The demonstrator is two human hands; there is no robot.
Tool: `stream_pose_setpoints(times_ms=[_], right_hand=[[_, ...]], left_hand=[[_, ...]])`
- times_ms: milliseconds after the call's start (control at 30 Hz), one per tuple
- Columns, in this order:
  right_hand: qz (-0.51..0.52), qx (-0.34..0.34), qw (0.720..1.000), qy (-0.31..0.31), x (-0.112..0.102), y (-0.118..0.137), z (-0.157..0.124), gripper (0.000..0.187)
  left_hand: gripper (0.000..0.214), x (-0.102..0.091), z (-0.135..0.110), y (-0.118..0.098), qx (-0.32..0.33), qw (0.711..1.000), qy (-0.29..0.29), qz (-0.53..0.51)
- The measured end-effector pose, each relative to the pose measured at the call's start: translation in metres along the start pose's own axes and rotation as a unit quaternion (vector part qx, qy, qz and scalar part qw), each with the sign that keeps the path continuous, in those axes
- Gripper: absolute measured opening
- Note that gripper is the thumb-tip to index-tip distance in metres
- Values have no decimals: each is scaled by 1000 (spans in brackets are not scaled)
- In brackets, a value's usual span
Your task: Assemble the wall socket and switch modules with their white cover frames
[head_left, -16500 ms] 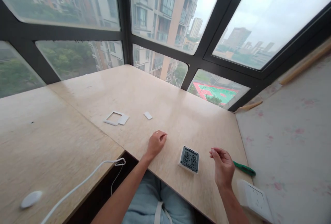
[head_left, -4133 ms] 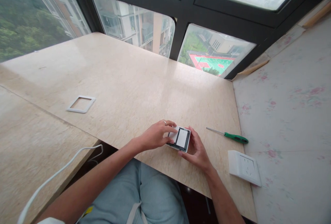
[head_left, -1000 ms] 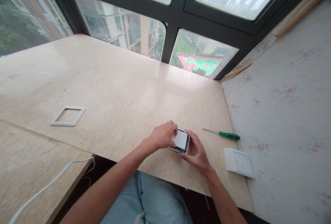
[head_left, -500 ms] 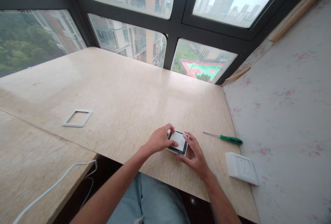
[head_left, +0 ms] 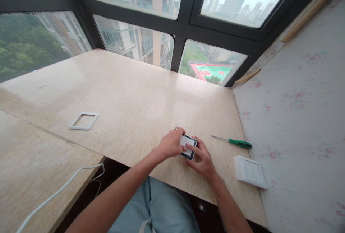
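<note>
A square wall switch [head_left: 188, 143] with white rocker plates in a dark frame lies on the beige marble desk [head_left: 129, 93] near its front edge. My left hand [head_left: 170, 142] covers its left side, fingers curled over the top and thumb pressing on the white face. My right hand [head_left: 202, 159] grips its right and lower edge with the fingers bent round it. Much of the switch is hidden under both hands.
A green-handled screwdriver [head_left: 234, 141] lies right of the hands. A white wall socket [head_left: 250, 172] sits at the desk's right front corner. A white square frame [head_left: 83, 121] lies far left. A white cable [head_left: 59, 190] runs over the lower left slab. Windows stand behind.
Both hands have closed in tighter on the switch, and my left hand now covers more of its white face. The white pieces seen loose earlier are gone from beside the frame.
</note>
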State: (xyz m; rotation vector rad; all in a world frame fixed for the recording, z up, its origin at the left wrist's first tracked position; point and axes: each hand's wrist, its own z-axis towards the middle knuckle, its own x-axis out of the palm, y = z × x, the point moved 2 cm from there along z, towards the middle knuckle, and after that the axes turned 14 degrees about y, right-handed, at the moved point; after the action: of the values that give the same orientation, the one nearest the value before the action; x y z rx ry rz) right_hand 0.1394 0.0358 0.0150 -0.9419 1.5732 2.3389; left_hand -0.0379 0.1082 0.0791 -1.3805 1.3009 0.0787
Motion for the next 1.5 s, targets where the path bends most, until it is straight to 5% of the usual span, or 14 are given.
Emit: stream_pose_setpoints(times_ms=[300, 700, 1200, 1500], right_hand=[[6, -2, 1000, -9, -2, -2, 1, 53], [-49, -12, 999, 9, -2, -11, -4, 53], [-30, -4, 999, 18, -1, -13, 1, 45], [-8, 56, 998, 37, 2, -16, 0, 83]], left_hand=[[53, -2, 9, 7, 28, 999, 29, 1], [53, 7, 2, 13, 29, 1000, 0, -11], [64, 28, -9, 34, 65, 983, -116, -130], [51, 39, -27, 44, 143, 965, -170, -142]])
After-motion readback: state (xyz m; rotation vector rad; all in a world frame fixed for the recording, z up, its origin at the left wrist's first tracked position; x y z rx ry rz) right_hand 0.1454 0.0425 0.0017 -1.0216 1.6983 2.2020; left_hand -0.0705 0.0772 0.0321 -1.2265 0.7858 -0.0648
